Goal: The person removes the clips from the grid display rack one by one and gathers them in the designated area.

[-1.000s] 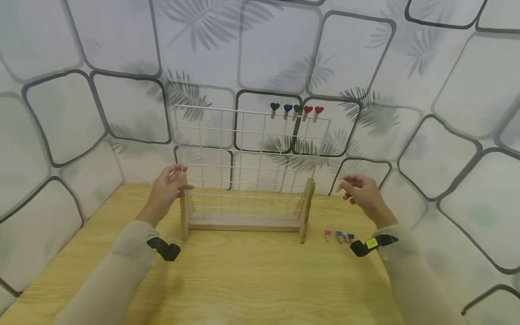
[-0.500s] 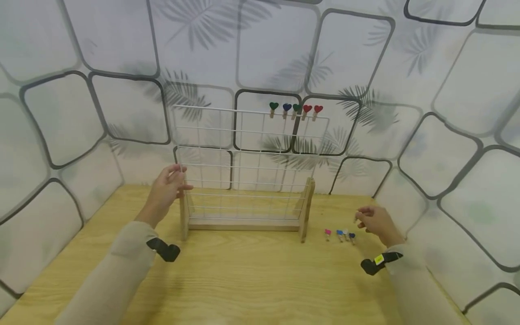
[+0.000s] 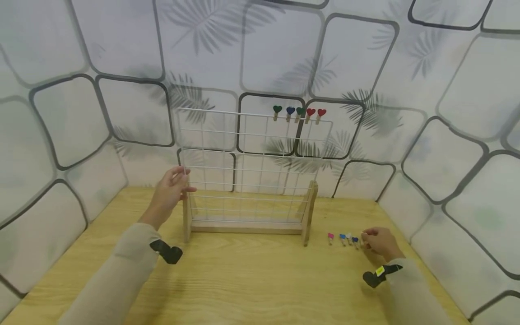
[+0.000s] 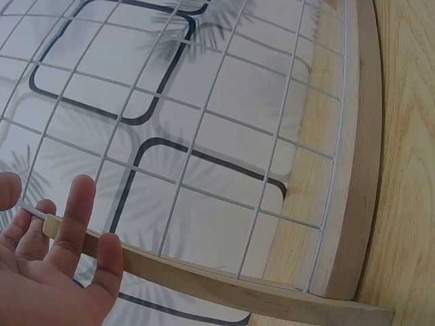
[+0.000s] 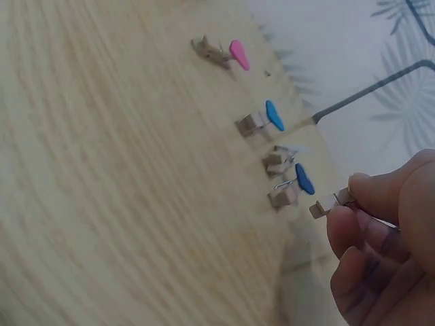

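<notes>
A white wire grid rack [image 3: 243,169] stands upright in a wooden base [image 3: 248,227]. At its left side my left hand [image 3: 169,187] holds the edge wire [image 4: 32,212] just above the wooden post, with thumb and forefinger on the wire and other fingers spread. My right hand [image 3: 381,241] is low over the table at the right, pinching a small wooden clothespin [image 5: 327,204] between thumb and fingers. Beside it lie a dark blue heart clothespin [image 5: 305,179], a white one [image 5: 280,160], a light blue one [image 5: 272,116] and a pink one [image 5: 238,56].
Several heart clothespins are clipped along the top wire: green [image 3: 277,109], blue [image 3: 290,111], another green [image 3: 300,112] and red ones [image 3: 321,113]. The wood-grain table [image 3: 243,280] meets patterned walls [image 3: 280,49] behind and at both sides.
My right hand, pinching the clothespin, has moved right and down from beside the rack to the table near the loose clothespins. My left hand has stayed on the rack's side.
</notes>
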{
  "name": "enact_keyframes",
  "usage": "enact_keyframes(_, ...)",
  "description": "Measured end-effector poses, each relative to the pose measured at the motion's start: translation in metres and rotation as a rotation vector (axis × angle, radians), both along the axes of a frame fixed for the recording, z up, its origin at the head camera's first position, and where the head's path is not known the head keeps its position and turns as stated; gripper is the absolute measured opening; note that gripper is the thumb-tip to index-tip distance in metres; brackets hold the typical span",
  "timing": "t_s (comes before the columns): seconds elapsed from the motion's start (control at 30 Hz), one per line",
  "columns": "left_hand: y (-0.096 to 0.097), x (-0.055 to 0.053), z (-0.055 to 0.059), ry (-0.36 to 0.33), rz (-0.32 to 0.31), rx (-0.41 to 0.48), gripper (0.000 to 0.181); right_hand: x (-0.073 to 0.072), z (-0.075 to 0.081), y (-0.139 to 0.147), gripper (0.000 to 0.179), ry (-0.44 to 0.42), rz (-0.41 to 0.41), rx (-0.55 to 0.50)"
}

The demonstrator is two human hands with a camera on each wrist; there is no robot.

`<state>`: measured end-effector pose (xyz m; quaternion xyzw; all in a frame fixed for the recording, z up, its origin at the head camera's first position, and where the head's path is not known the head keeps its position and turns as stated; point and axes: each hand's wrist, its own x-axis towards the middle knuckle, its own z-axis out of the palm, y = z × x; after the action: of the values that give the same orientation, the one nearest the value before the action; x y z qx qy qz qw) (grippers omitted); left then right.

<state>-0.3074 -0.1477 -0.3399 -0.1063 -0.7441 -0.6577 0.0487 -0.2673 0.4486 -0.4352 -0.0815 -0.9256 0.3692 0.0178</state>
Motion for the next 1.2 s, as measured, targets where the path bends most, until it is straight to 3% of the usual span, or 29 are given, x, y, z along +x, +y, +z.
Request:
enact_keyframes(0.3, 0.0, 0.0, 0.0, -0.001, -0.002, -0.001, 0.056, 0.002, -0.016, 0.006, 0.035, -0.029, -0.036, -0.056)
enact_keyframes(0.53, 0.001, 0.0, -0.001, -0.008, 0.002, -0.004, 0.055, 0.0, -0.019, 0.006, 0.033, -0.016, -0.049, -0.001)
enact_keyframes(0.67, 0.0, 0.002, 0.001, -0.004, -0.002, -0.009, 0.056, 0.001, -0.014, 0.003, 0.039, -0.022, -0.062, -0.025)
enact_keyframes(0.77, 0.0, 0.003, 0.002, -0.006, -0.002, -0.007, 0.056, 0.002, 0.002, -0.004, 0.047, -0.013, -0.051, -0.101)
enact_keyframes(0.93, 0.0, 0.002, 0.002, -0.014, 0.003, -0.001, 0.055, -0.006, 0.04, -0.024, 0.05, 0.053, 0.029, -0.237)
enact_keyframes(1.2, 0.001, 0.002, 0.002, -0.011, 0.009, -0.008, 0.056, -0.011, 0.122, -0.08, 0.025, 0.157, 0.277, -0.601)
